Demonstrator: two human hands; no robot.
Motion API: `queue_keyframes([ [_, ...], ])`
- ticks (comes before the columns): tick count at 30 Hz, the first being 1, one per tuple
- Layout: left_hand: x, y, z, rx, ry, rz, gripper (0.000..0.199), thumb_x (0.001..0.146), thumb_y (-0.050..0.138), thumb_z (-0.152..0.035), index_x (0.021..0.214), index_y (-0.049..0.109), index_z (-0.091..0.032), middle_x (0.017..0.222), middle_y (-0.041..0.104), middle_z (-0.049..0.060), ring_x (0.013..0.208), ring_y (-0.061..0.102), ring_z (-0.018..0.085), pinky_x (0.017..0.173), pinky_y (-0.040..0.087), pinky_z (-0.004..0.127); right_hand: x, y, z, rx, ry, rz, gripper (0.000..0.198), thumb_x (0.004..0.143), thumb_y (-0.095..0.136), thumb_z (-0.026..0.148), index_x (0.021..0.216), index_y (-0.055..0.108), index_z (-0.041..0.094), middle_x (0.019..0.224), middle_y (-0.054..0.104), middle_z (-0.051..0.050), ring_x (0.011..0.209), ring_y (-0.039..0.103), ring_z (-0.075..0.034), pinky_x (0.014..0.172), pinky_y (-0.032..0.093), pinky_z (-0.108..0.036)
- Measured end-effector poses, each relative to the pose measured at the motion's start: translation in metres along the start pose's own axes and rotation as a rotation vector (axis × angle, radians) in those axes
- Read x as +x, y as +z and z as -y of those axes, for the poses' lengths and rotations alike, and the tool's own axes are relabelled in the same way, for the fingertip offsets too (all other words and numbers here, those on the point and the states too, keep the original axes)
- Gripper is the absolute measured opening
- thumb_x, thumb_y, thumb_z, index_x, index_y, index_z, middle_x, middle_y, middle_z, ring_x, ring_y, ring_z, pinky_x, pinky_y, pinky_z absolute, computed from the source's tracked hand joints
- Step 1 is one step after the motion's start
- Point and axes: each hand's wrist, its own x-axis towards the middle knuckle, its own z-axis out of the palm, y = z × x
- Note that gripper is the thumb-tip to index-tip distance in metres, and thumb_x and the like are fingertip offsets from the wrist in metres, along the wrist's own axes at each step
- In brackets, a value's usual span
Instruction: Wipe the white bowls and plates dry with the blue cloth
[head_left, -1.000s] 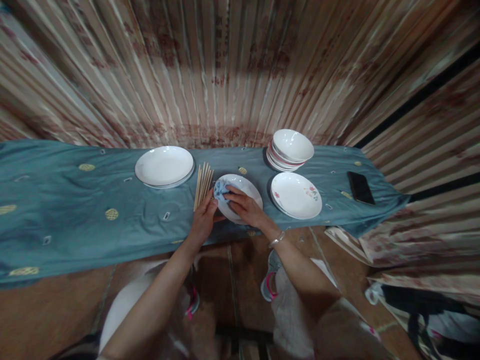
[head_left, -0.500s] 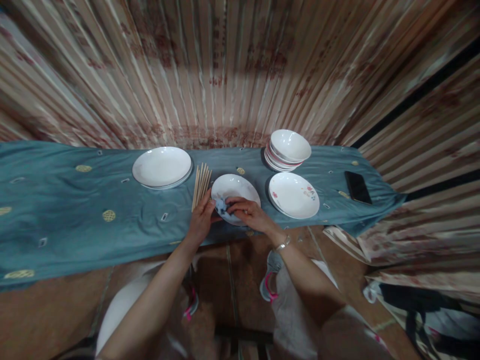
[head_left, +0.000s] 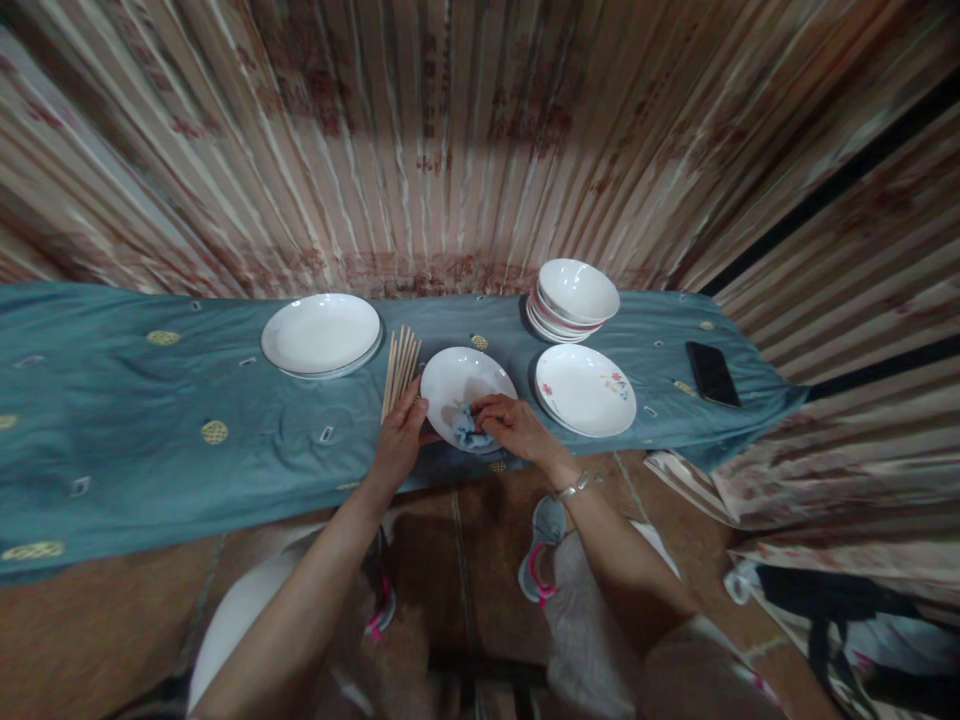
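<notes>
A white plate (head_left: 457, 375) is tilted at the front edge of the table, in the middle of the head view. My left hand (head_left: 403, 432) grips its left rim, thumb on top and fingers underneath. Pinched in my right hand (head_left: 514, 425) is a crumpled light-blue cloth (head_left: 468, 428), pressed on the lower part of the plate's face. Several wooden chopsticks (head_left: 401, 370) lie side by side just left of the plate, close to my left hand.
Stacked white plates (head_left: 321, 335) lie on the left and flowered plates (head_left: 585, 390) on the right. Behind these stands a pile of bowls (head_left: 577, 293). A black phone (head_left: 712, 374) rests near the right end of the blue-green tablecloth (head_left: 150, 440). Curtains (head_left: 420, 150) hang close behind.
The cloth in my right hand has slid from the plate's left side to its lower middle. My left hand keeps its hold on the rim.
</notes>
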Motion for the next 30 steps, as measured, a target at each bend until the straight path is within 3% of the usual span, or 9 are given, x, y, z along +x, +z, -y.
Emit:
queue_keyframes([
  [12, 0.0, 0.001, 0.0, 0.005, 0.017, 0.007, 0.05, 0.087, 0.062, -0.035, 0.135, 0.06, -0.022, 0.15, 0.048, 0.009, 0.123, 0.056, 0.031, 0.075, 0.064, 0.038, 0.002, -0.002, -0.021, -0.205, 0.042, -0.125, 0.027, 0.083, 0.051, 0.009, 0.067, 0.069, 0.019, 0.102, 0.074, -0.005, 0.092, 0.068, -0.018, 0.088, 0.051, -0.03],
  [26, -0.001, 0.002, -0.002, -0.003, 0.018, 0.013, 0.048, 0.084, 0.065, -0.038, 0.13, 0.063, -0.023, 0.152, 0.046, 0.008, 0.125, 0.055, 0.033, 0.075, 0.064, 0.042, 0.015, 0.006, -0.037, -0.227, 0.021, -0.275, 0.023, 0.085, 0.049, 0.01, 0.079, 0.068, 0.021, 0.106, 0.072, -0.007, 0.105, 0.064, -0.021, 0.101, 0.047, -0.037],
  [30, 0.0, 0.003, -0.001, -0.001, 0.022, 0.006, 0.052, 0.084, 0.065, -0.039, 0.133, 0.061, -0.022, 0.149, 0.049, 0.009, 0.122, 0.057, 0.034, 0.069, 0.065, 0.039, 0.022, 0.008, -0.039, -0.213, -0.005, -0.275, 0.025, 0.085, 0.047, 0.008, 0.085, 0.069, 0.02, 0.111, 0.071, -0.01, 0.113, 0.063, -0.022, 0.105, 0.046, -0.038],
])
